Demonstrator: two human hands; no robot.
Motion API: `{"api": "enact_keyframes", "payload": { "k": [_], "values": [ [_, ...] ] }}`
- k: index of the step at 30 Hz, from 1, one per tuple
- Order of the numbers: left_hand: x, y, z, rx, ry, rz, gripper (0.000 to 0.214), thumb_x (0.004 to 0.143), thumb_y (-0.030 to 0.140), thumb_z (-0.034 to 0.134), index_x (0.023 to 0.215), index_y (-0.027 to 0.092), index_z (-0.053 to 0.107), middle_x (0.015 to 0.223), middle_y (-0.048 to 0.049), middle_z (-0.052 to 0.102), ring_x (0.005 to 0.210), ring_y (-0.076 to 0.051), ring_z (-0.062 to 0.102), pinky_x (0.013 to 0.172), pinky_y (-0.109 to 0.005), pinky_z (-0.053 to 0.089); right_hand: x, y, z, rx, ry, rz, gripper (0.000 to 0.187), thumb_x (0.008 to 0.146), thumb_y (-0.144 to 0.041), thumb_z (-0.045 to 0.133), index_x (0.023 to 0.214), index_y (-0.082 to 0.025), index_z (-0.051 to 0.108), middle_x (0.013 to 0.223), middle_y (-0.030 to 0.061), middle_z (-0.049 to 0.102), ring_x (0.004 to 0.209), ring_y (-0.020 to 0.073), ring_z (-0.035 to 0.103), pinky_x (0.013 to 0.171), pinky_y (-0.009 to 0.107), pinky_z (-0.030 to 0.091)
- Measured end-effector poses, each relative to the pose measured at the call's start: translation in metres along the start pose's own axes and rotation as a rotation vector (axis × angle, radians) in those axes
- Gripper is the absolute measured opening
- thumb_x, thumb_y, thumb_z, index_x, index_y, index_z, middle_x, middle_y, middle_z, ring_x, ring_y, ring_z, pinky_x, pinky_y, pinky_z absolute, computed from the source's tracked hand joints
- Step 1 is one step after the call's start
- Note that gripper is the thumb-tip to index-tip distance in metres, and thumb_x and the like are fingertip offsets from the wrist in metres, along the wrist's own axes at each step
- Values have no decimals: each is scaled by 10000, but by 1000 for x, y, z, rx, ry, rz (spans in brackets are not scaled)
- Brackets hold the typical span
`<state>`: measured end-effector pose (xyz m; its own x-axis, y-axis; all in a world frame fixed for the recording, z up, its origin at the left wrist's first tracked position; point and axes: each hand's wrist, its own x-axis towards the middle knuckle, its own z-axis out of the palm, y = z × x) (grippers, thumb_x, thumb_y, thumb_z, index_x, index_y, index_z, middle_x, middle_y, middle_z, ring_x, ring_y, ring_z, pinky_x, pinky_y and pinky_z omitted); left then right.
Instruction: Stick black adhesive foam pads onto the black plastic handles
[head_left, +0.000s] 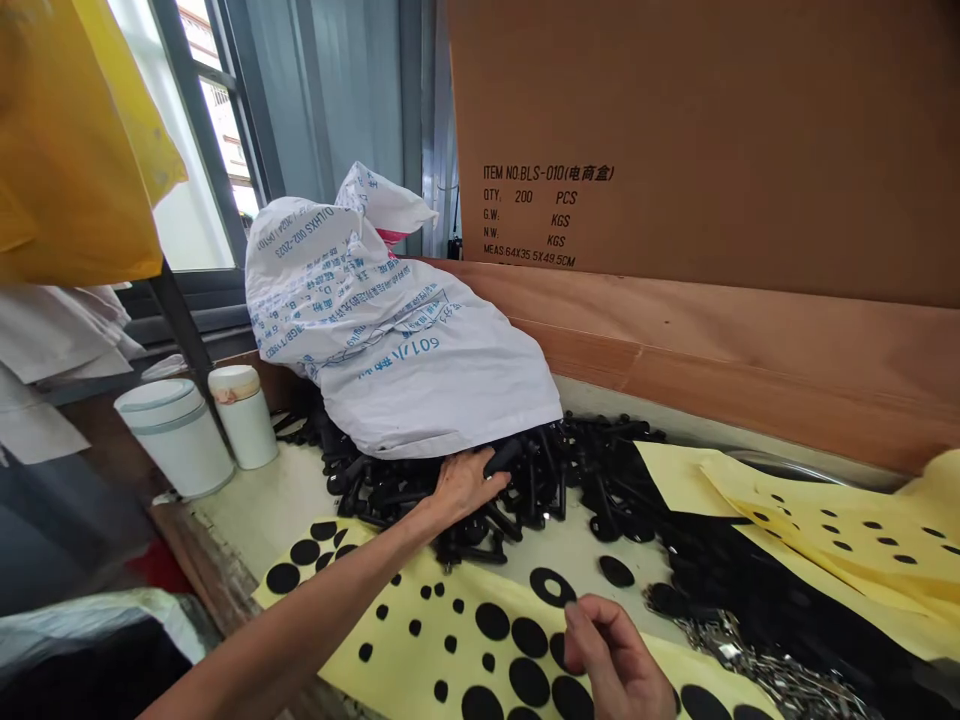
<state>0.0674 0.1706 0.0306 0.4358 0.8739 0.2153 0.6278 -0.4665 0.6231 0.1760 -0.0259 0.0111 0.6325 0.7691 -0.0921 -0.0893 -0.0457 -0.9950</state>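
Observation:
My left hand [466, 482] reaches forward into a pile of black plastic parts [540, 475] spilling from under a white printed sack [390, 330]. Its fingers curl over one black part at the sack's edge. My right hand [619, 665] hovers low at the front, fingers pinched together over a yellow backing sheet [450, 640] covered with black round stickers; what the fingers hold is too small to name. A black ring-shaped sticker [553, 587] lies just beyond that hand.
Two white lidded jars [180, 435] stand at the left near a window. Brown cardboard boxes [697, 140] rise behind the bench. More yellow sticker sheets [832, 520] lie at the right, above small metal parts [757, 660]. A yellow bag [67, 150] hangs upper left.

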Motion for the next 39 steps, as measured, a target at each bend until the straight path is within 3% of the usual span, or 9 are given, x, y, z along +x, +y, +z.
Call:
{"api": "enact_keyframes", "payload": {
  "k": [4,9,15,18,23,27,30,34,39],
  "values": [
    [-15,8,-6,75,-25,36,203,798,350,629,948,233,698,1011,-75,609,1033,-300,584,864,-413,461,6,0,-9,89,41,-11,323,686,-492,708,727,-213,550,484,-73,467,526,112,402,553,241,344],
    [-42,26,-19,54,-8,130,155,833,282,580,882,250,724,1306,-64,499,1159,-301,507,936,-397,410,10,-4,-16,213,138,-150,275,753,-427,687,887,-226,556,587,-68,526,570,114,453,578,234,385],
    [-109,61,-10,-188,-81,220,174,862,236,561,865,248,735,981,-37,659,859,-179,614,784,-247,455,4,-8,-10,196,-76,-182,728,711,-367,750,1320,-268,364,918,-8,584,778,161,569,678,268,462],
    [-136,67,-2,-503,-142,97,157,846,233,581,860,221,737,914,-55,673,845,-192,607,748,-248,451,2,-3,-9,239,-178,-112,778,712,-369,752,1350,-253,321,822,-21,609,714,159,566,610,250,454],
    [-160,61,7,-1042,-438,-302,262,828,381,596,843,159,733,640,-36,653,523,-126,567,507,-210,401,-6,-7,-4,251,-273,-59,809,697,-307,769,1366,-249,317,713,-52,595,557,115,499,515,223,411],
    [-169,50,12,-1250,-313,-482,295,780,382,663,895,117,722,673,-77,684,529,-137,604,506,-212,410,-13,-16,-5,217,-151,-82,607,726,-364,737,1250,-274,444,842,-13,645,582,119,513,521,232,425],
    [-173,39,15,-1361,-171,-559,274,792,364,666,899,114,701,709,-84,687,572,-146,620,513,-216,436,-13,-15,-12,196,-11,-25,261,764,-388,706,945,-244,583,635,-57,552,576,115,460,549,221,397],
    [-175,27,20,-1474,-35,-600,226,805,328,671,903,125,683,767,-79,690,626,-149,628,562,-238,493,-16,1,-11,241,-217,194,276,732,-413,721,660,-190,576,485,-57,432,480,95,361,458,216,293],
    [-176,24,25,-1532,54,-645,200,789,298,698,904,135,684,853,-85,695,638,-132,613,566,-240,509,-28,20,5,251,-379,363,367,661,-474,762,642,-152,587,414,-74,384,392,48,285,412,189,179]
  ]
}}
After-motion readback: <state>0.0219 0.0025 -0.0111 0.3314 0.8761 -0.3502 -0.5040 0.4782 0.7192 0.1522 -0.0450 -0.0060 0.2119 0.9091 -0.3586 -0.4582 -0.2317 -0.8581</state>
